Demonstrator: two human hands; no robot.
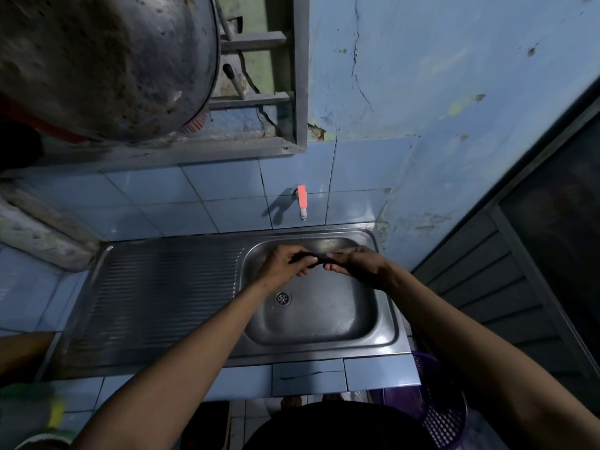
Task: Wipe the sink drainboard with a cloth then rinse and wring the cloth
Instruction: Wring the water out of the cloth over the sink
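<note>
Two bare hands meet over the stainless-steel sink basin (319,315), each closed on one end of a dark cloth twisted into a thin rope (313,257). The left hand (287,266) wraps its end with fingers curled under and thumb on top; the right hand (358,266) grips the other end the same way, knuckles turned up and outward. The cloth hangs in the air between them, above the basin and clear of its floor, a little behind the round metal drain (283,298). It looks like soft, limp fabric, probably wet, so it should be light, floppy when released, and a bit slippery under pressure; holding it at the two ends and turning the wrists in opposite directions is what squeezes water out, and a firm full-finger wrap suits it better than a fingertip pinch. Both forearms reach in from below the frame and converge, elbows wide, wrists bent inward. The ribbed steel drainboard (162,293) to the left lies bare. The small wall tap with an orange-pink handle (302,203) shows no visible stream. Judging by the twist, the wringing step appears to be in hand.
</note>
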